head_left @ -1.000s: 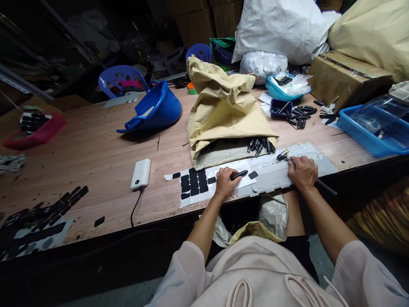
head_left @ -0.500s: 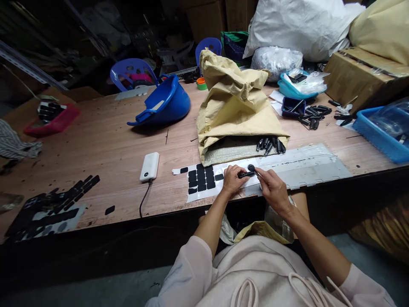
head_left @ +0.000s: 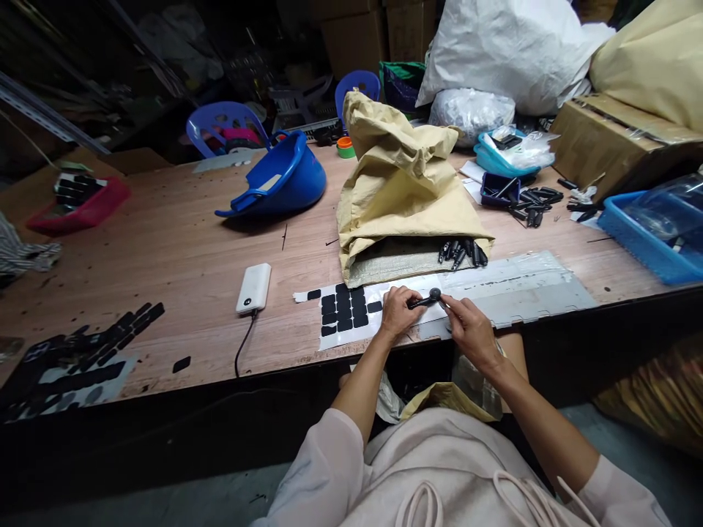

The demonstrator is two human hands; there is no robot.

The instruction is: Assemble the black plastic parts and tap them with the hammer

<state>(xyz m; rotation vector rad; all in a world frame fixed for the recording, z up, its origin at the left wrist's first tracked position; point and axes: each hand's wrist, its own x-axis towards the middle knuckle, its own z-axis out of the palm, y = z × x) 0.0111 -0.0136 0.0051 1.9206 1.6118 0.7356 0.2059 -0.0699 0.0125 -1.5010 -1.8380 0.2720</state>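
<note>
The left hand (head_left: 400, 311) pinches a slim black piece (head_left: 419, 301), and the right hand (head_left: 471, 331) grips a small hammer (head_left: 435, 293), its round head at the piece's end between both hands. Black patches (head_left: 344, 309) lie just left of the left hand; beyond both hands, a tan sack (head_left: 409, 190) rests on the bench (head_left: 187, 252).

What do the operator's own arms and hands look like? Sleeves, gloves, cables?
Left hand and right hand: both ungloved, no cables or markings visible on them. Forearms bare, no watch or bracelet to be seen. Left sleeve and right sleeve: pale pinkish beige, loose, ending near the elbows.
</note>
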